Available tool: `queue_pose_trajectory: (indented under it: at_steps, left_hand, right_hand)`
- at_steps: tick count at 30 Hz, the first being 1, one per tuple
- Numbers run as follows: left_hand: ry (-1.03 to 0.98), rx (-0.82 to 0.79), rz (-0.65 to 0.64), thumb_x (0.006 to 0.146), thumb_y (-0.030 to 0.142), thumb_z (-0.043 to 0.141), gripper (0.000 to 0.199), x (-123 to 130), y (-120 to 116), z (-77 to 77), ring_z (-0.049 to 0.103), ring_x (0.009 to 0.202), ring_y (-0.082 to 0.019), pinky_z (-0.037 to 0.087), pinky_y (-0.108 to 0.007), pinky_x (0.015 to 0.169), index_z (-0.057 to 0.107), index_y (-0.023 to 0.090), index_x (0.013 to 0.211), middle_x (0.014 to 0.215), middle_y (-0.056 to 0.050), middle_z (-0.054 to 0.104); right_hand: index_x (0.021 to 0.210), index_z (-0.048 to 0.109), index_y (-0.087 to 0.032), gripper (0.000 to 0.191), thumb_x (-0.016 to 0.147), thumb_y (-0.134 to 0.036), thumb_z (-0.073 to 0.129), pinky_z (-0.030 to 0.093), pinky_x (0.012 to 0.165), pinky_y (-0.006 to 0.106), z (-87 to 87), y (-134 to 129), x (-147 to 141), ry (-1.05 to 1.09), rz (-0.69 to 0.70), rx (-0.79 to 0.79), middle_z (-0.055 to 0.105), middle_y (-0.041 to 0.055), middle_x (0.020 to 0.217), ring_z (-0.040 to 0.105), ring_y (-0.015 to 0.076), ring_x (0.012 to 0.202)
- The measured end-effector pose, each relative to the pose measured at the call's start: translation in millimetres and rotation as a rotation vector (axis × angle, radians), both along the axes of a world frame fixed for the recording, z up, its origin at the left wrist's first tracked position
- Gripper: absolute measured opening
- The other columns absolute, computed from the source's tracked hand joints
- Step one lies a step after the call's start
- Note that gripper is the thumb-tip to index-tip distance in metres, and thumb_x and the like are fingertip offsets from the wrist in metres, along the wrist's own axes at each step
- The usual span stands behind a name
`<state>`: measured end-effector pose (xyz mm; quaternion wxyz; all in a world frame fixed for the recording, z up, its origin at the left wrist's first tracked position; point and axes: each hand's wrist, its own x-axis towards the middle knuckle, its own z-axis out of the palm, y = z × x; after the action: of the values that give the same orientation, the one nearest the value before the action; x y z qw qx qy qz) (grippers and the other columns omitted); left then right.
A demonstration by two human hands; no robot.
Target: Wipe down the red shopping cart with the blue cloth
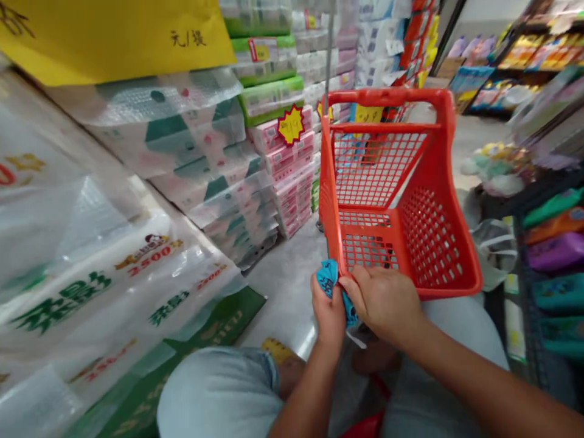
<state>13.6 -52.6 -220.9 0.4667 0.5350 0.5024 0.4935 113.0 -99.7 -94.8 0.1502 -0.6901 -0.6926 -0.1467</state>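
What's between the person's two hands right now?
A crumpled blue printed item is pinched between the left hand and the right hand, just in front of the red plastic shopping basket. This shows in the head view.

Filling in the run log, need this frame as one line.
left hand: grips blue crumpled item | right hand: grips same item | nearest: red plastic shopping basket | around: stacked pink tissue packs

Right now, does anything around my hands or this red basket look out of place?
A crumpled plastic bag slumps beside the red shopping basket, near the shelf, looking dropped rather than put away. The crumpled blue item between your left hand and right hand also looks creased.
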Motion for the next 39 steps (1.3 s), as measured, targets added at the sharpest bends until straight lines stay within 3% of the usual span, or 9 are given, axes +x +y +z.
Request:
queue_pose_trajectory:
  at_steps: [7,11,15,19,22,28,35,37,39]
  left_hand:
    - [0.002,0.095,-0.037,0.086,0.024,0.053,0.023,25.5,69.5,24.3,0.065,0.099,-0.019,0.050,-0.033,0.096,0.056,0.022,0.108,0.103,-0.004,0.068]
    - [0.010,0.132,0.004,0.085,0.020,0.053,0.033,25.5,43.3,27.6,0.062,0.109,-0.020,0.046,-0.037,0.103,0.054,0.022,0.118,0.113,-0.007,0.064]
    - [0.042,0.344,-0.043,0.086,0.025,0.056,0.035,20.4,12.3,19.6,0.058,0.115,-0.022,0.045,-0.040,0.106,0.053,0.022,0.121,0.118,-0.009,0.061]
    - [0.030,0.148,0.084,0.086,0.023,0.051,0.032,19.9,65.6,22.4,0.062,0.111,-0.022,0.046,-0.042,0.105,0.051,0.021,0.118,0.117,-0.010,0.064]
    - [0.020,0.119,0.083,0.087,0.020,0.049,0.031,18.3,83.2,30.9,0.064,0.111,-0.021,0.047,-0.041,0.106,0.052,0.021,0.118,0.116,-0.010,0.067]
    - [0.064,0.409,-0.179,0.086,0.028,0.058,0.043,22.8,18.1,25.7,0.060,0.119,-0.025,0.046,-0.044,0.108,0.052,0.024,0.128,0.126,-0.011,0.063]
    - [0.098,0.260,0.121,0.083,0.017,0.047,0.042,39.3,128.6,37.8,0.053,0.126,-0.027,0.035,-0.050,0.116,0.050,0.017,0.124,0.125,-0.015,0.058]
    - [0.094,0.266,0.128,0.083,0.018,0.047,0.041,43.7,124.6,36.2,0.053,0.127,-0.027,0.035,-0.050,0.116,0.050,0.017,0.124,0.124,-0.015,0.058]
    - [0.090,0.309,0.084,0.081,0.020,0.052,0.042,49.0,95.1,29.4,0.055,0.123,-0.027,0.039,-0.048,0.113,0.052,0.019,0.123,0.123,-0.013,0.059]
  right_hand:
    - [0.066,0.061,-0.020,0.045,0.103,-0.031,0.037,0.031,0.064,0.030,-9.4,-3.5,33.4,0.056,0.151,0.196,0.063,0.0006,0.058,0.054,0.0135,0.056]
    - [0.064,0.061,-0.020,0.044,0.102,-0.028,0.040,0.031,0.063,0.030,-9.4,-4.2,47.5,0.094,0.219,0.225,0.061,0.0003,0.057,0.051,0.0126,0.054]
    - [0.067,0.064,-0.019,0.042,0.101,-0.029,0.043,0.031,0.062,0.031,-15.1,-7.0,63.0,0.119,0.279,0.209,0.064,0.0022,0.061,0.052,0.0135,0.057]
    - [0.066,0.064,-0.019,0.047,0.103,-0.034,0.039,0.030,0.060,0.031,-10.2,-14.7,70.1,0.131,0.293,0.104,0.063,0.0020,0.059,0.053,0.0134,0.055]
    - [0.060,0.061,-0.020,0.056,0.105,-0.040,0.034,0.027,0.055,0.031,1.1,-14.3,63.2,0.178,0.145,-0.026,0.061,0.0015,0.055,0.055,0.0129,0.051]
    - [0.075,0.063,-0.020,0.060,0.105,-0.050,0.021,0.025,0.049,0.029,10.2,2.9,40.6,0.235,-0.080,-0.057,0.066,0.0035,0.058,0.060,0.0154,0.049]
    - [0.066,0.057,-0.020,0.050,0.105,-0.040,0.033,0.027,0.048,0.029,-3.3,-10.7,68.6,0.092,0.035,0.074,0.058,-0.0006,0.050,0.057,0.0128,0.042]
    - [0.068,0.057,-0.020,0.046,0.105,-0.037,0.037,0.029,0.049,0.028,-5.1,-15.3,80.8,0.098,0.077,0.079,0.058,-0.0018,0.051,0.057,0.0114,0.043]
    - [0.070,0.058,-0.020,0.043,0.104,-0.035,0.038,0.030,0.050,0.028,-6.5,-17.4,90.5,0.107,0.100,0.075,0.059,-0.0019,0.053,0.057,0.0107,0.045]
